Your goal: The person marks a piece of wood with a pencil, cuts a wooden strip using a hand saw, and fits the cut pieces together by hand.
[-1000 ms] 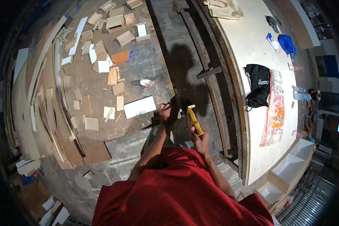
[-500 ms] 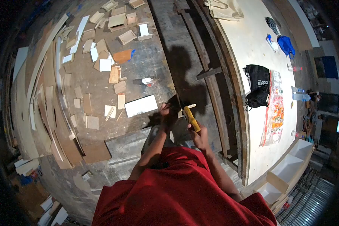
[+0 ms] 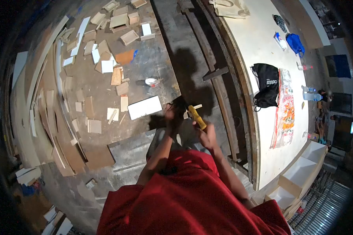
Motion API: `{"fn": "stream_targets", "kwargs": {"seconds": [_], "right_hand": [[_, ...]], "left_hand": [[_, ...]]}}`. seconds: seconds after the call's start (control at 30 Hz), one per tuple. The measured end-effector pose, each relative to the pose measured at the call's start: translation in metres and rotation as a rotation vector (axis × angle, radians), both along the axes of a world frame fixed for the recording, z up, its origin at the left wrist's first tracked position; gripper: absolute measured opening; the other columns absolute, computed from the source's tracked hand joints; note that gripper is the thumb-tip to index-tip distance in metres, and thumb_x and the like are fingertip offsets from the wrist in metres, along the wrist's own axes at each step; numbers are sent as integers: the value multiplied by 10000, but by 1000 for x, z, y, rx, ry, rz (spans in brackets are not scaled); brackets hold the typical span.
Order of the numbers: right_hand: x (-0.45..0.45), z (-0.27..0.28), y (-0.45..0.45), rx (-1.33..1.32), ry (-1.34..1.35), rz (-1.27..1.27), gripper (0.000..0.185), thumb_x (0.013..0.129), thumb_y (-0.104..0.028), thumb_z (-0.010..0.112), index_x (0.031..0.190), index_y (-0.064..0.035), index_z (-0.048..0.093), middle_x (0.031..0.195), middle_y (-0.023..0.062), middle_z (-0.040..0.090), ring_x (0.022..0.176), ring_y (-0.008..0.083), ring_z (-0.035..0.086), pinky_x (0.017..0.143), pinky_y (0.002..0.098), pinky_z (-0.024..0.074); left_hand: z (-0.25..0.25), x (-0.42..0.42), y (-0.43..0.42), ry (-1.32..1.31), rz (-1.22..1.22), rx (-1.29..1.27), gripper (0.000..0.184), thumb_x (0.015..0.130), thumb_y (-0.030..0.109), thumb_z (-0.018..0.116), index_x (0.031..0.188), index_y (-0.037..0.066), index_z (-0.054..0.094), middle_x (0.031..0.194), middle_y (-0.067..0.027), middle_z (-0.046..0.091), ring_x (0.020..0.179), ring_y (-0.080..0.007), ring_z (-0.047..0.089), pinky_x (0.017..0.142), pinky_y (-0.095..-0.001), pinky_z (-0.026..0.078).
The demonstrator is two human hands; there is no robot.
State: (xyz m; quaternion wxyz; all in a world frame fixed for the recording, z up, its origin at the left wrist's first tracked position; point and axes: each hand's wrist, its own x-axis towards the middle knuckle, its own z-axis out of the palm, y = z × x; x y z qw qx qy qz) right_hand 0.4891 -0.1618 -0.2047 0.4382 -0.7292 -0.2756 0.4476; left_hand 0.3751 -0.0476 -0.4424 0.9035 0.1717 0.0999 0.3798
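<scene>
My right hand (image 3: 206, 135) is closed around a yellow-handled tool (image 3: 197, 117) in front of my body. The tool's far end lies beside a small pale wood strip (image 3: 197, 106). To its left, my left hand (image 3: 170, 112) has its fingers bent around something dark that I cannot make out in the shadow. A white rectangular board (image 3: 144, 107) lies on the brown work surface just left of my left hand. Beyond it stands a small white and red object (image 3: 152, 82).
Wood offcuts and small boxes (image 3: 119, 22) are scattered over the brown surface (image 3: 145, 58). To the right, a pale table (image 3: 267, 172) bears a black drawstring bag (image 3: 266, 86), a printed plastic sack (image 3: 285, 113) and bottles. White compartments (image 3: 300, 172) stand at the lower right.
The yellow-handled tool has turned and moved slightly left with my right hand. My left hand has stayed near the same place. The whole view has shifted a little.
</scene>
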Motion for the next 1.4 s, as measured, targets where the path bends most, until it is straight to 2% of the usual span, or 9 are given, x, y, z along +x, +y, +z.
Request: {"fn": "stream_targets", "kwargs": {"seconds": [0.03,0.2,0.37,0.63,0.73,0.83,0.9,1.0,1.4], "right_hand": [[-2,-2,-5,-2,2,-4,152,966,-120,626,1068,-15,667,793,-44,582,710,67,506,626,268,412],[6,13,0,-123,-52,26,217,976,-130,635,1141,5,676,846,-16,628,763,81,549,682,282,452],[-1,-1,-10,-42,-39,54,257,951,-109,651,1163,38,648,976,34,669,954,116,610,873,289,477],[3,-10,-15,-23,55,18,274,957,-137,680,1168,35,647,939,11,658,905,114,602,815,280,476],[-5,-6,-13,55,37,-42,297,973,-188,689,1162,37,646,912,-2,640,854,104,576,772,278,469],[-11,17,-2,40,48,-86,306,989,-218,679,1148,42,649,899,-6,632,830,96,559,753,278,463],[-8,5,3,-32,63,-86,304,994,-222,669,1142,43,652,898,-3,632,832,97,561,756,278,463],[9,-42,-9,4,-77,-62,265,987,-179,637,1128,44,658,874,-1,624,843,115,577,775,295,478],[1,23,-5,249,16,-96,360,969,-123,617,1286,47,610,1140,73,675,1054,155,609,944,318,473]], "left_hand": [[-6,-5,-3,-104,-9,-71,509,1105,409,323,1204,12,626,1166,-78,703,1040,-222,653,947,-374,520],[92,-7,23,1274,28,1503,301,900,204,616,1168,70,642,1018,-145,676,988,-338,611,937,-479,474],[75,4,22,1372,143,1522,483,793,140,681,1268,106,602,1144,-173,625,1086,-369,565,912,-481,454],[42,25,13,1728,361,1644,472,852,189,658,1306,95,568,1235,-137,592,1155,-345,546,950,-477,428],[37,36,20,1790,403,1215,420,867,191,632,1271,84,585,1229,-126,601,1141,-323,560,947,-467,428],[21,40,22,2165,63,1325,369,888,192,617,1234,65,595,1181,-117,622,1080,-307,584,910,-459,426],[40,36,23,1941,522,1651,330,931,210,583,1225,61,599,1108,-107,633,1002,-303,593,867,-447,419],[54,36,26,1883,228,1444,346,953,241,554,1244,60,601,1092,-106,636,969,-301,593,852,-439,415],[54,41,26,2108,256,1539,364,972,293,524,1253,79,613,1116,-68,630,992,-231,577,840,-384,415]]}}
